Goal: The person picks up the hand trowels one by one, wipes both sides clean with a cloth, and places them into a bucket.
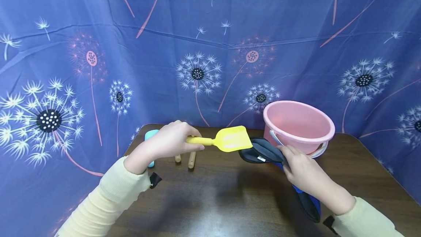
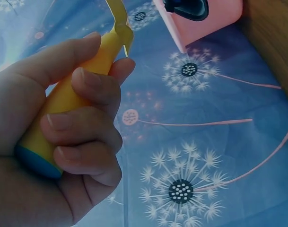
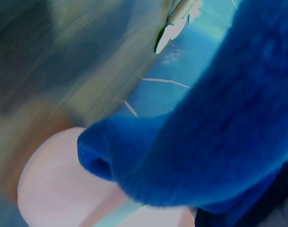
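My left hand (image 1: pixel 174 140) curls round the handle of a yellow toy shovel (image 1: pixel 231 140). In the left wrist view the handle (image 2: pixel 70 99) ends in a blue cap, with the fingers wrapped over it. The shovel's blade points right, and its tip overlaps the edge of a limp fabric item (image 1: pixel 263 149) in the head view. That item has a dark lining, black edging, a small white label and a fuzzy blue side (image 3: pixel 219 118). My right hand (image 1: pixel 304 167) grips it between thumb and fingers, and part of it hangs below the hand.
A pink bucket (image 1: pixel 297 137) with a white handle stands at the back right, just behind the fabric item. Wooden sticks (image 1: pixel 192 160) and a turquoise object (image 1: pixel 151 133) lie behind the left hand on the brown table (image 1: pixel 210 196). A blue dandelion-print cloth (image 1: pixel 197 14) hangs behind.
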Available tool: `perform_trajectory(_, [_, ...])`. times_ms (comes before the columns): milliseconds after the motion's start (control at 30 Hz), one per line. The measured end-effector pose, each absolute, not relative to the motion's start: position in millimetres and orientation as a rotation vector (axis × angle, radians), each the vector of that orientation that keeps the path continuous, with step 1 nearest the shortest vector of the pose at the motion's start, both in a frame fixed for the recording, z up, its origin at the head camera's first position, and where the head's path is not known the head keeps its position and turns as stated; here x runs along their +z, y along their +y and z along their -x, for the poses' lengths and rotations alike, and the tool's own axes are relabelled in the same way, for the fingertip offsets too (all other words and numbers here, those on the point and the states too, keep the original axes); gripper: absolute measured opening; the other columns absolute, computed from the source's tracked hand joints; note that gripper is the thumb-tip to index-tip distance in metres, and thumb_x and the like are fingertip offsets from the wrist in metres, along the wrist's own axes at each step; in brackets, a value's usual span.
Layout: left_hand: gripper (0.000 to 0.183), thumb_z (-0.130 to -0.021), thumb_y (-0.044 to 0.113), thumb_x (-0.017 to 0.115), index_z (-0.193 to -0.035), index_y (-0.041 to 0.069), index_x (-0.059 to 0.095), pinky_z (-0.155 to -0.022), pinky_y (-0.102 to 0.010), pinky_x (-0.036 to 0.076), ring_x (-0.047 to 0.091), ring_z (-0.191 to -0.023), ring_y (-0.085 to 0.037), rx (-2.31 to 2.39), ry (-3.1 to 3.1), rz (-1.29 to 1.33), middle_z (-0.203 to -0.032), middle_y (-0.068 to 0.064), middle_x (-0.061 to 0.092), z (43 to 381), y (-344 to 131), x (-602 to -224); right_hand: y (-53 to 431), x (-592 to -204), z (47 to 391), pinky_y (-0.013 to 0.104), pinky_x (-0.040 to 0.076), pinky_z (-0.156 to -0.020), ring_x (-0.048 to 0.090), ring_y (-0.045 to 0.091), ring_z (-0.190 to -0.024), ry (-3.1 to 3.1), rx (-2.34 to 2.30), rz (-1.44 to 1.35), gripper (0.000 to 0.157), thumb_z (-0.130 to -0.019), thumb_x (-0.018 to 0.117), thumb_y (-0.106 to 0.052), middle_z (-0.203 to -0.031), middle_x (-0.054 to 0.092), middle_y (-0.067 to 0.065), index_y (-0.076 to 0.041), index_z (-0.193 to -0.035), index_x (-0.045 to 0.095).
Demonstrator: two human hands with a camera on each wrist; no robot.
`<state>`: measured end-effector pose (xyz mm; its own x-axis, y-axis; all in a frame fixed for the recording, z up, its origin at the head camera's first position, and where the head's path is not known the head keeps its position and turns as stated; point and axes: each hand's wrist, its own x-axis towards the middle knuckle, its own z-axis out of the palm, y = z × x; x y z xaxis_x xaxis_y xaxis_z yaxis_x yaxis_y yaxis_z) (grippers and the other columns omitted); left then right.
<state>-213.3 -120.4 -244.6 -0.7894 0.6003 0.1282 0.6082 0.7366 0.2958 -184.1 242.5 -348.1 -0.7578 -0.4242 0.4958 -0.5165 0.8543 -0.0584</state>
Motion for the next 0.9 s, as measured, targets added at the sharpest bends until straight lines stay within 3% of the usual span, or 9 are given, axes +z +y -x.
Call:
perform_trajectory(267, [0.014,-0.083,0.035,0.071,-0.088,0.022,0.072,-0.046,-0.025,0.037,0.046,-0.051,-0.006,-0.518,-2.893,1.028,-0.059,0.011,0.053,212,-115,-232,240,-345,192,0.053,0.048,-0.084,0.062,0.030,-0.095,-2.674,0.627,-0.647,0.038,-0.080,0.065,0.001,-0.108,0.064,0.016,0.003,-0.116,0.057])
perform_trajectory(633, [0.019,-0.084,0.034,0.070,-0.095,0.018,0.072,-0.046,-0.025,0.038,0.050,-0.049,-0.006,-0.593,-2.830,1.077,-0.060,0.010,0.056,213,-97,-226,220,-351,197,0.059,0.042,-0.091,0.053,0.039,-0.115,-2.730,0.991,-0.601,0.043,-0.090,0.061,-0.015,-0.124,0.057,0.020,0.003,-0.128,0.050])
perform_trajectory(767, [0.021,-0.085,0.035,0.070,-0.096,0.017,0.072,-0.046,-0.025,0.039,0.050,-0.049,-0.007,-0.609,-2.823,1.080,-0.061,0.008,0.056,213,-91,-225,211,-352,201,0.061,0.036,-0.097,0.043,0.038,-0.126,-2.713,1.239,-0.596,0.047,-0.093,0.058,-0.019,-0.135,0.050,0.017,-0.003,-0.135,0.045])
perform_trajectory(900, [0.021,-0.085,0.035,0.069,-0.096,0.017,0.072,-0.047,-0.024,0.039,0.049,-0.050,-0.007,-0.615,-2.812,1.099,-0.062,0.008,0.055,214,-86,-226,204,-350,204,0.066,0.023,-0.103,0.022,0.040,-0.138,-2.684,1.511,-0.568,0.057,-0.094,0.056,-0.020,-0.149,0.031,0.016,-0.009,-0.145,0.033])
